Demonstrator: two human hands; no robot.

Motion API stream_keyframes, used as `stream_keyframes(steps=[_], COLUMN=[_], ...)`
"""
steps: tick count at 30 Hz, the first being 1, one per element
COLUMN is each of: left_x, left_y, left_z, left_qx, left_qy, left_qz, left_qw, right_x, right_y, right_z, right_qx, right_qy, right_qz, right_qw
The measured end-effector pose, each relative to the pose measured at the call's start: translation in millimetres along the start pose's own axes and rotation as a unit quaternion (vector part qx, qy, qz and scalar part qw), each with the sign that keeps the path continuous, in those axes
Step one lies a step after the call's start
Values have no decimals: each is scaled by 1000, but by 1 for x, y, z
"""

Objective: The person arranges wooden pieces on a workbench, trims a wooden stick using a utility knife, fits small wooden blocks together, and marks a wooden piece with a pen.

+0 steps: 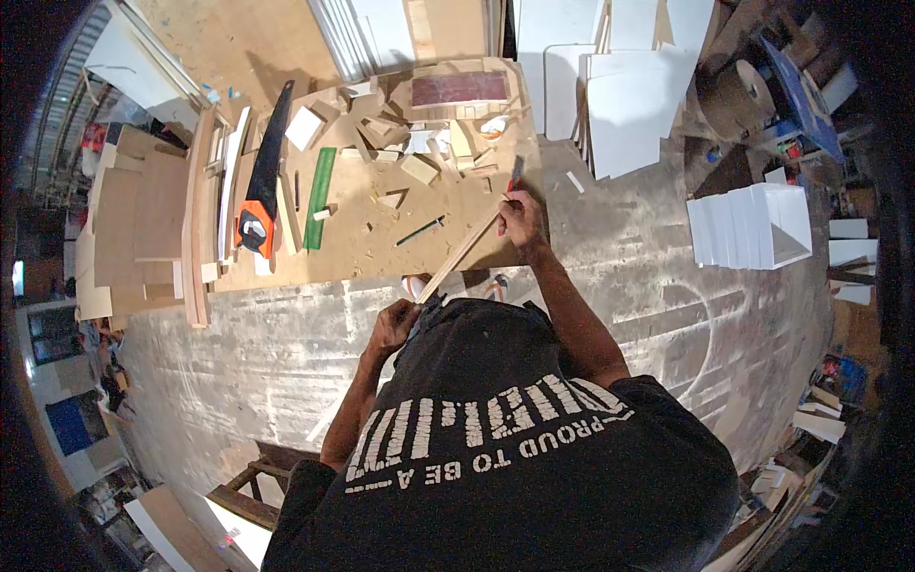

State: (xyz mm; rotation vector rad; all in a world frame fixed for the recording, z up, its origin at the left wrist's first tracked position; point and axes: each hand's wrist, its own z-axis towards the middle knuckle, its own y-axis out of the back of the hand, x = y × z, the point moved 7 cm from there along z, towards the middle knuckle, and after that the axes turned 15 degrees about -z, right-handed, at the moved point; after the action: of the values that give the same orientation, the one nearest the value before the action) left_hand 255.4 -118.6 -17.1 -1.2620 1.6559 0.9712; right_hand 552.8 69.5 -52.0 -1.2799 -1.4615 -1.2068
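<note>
A long thin strip of wood point(464, 255) runs slantwise from my body up over the edge of the workbench. Its near end is in my left hand point(389, 327), which is closed around it close to my chest. My right hand point(522, 221) is closed at the strip's far end, above the bench's right side. A red and dark utility knife point(516, 174) sticks out from its fingers, pointing away from me. A dark pencil-like stick point(420, 231) lies on the bench left of the strip. The fingers' exact grip on the knife is partly hidden.
On the workbench point(362, 257) lie a handsaw point(262, 186) with an orange handle, a green strip point(321, 197), several wood offcuts point(419, 170) and a dark red block point(459, 90). Long boards point(197, 219) stand along the left edge. White panels point(624, 105) and white boxes point(753, 227) are at right.
</note>
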Motion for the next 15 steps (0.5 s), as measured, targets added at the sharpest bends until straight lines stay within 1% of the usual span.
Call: stream_keyframes(steps=[4,7,10,13,15], left_x=[-4,5,9,6,6], left_y=[0,0,4,10,13], left_z=[0,1,1,3,5], left_qx=[-2,-1,-6,-12,-22], left_qy=[33,50,81,90,84], left_qz=[3,-5,-3,8,-1], left_qw=[999,999,997,996,996], right_x=[-3,-9,-11,-10,-3], right_y=[0,-1,-1,-2,-3], right_z=[-2,2,0,0,1], right_qx=[-21,-27,-26,-15,-32], right_qy=[-19,-12,-19,-52,-10], right_qz=[15,32,20,-21,-33], right_qw=[999,999,999,998,999])
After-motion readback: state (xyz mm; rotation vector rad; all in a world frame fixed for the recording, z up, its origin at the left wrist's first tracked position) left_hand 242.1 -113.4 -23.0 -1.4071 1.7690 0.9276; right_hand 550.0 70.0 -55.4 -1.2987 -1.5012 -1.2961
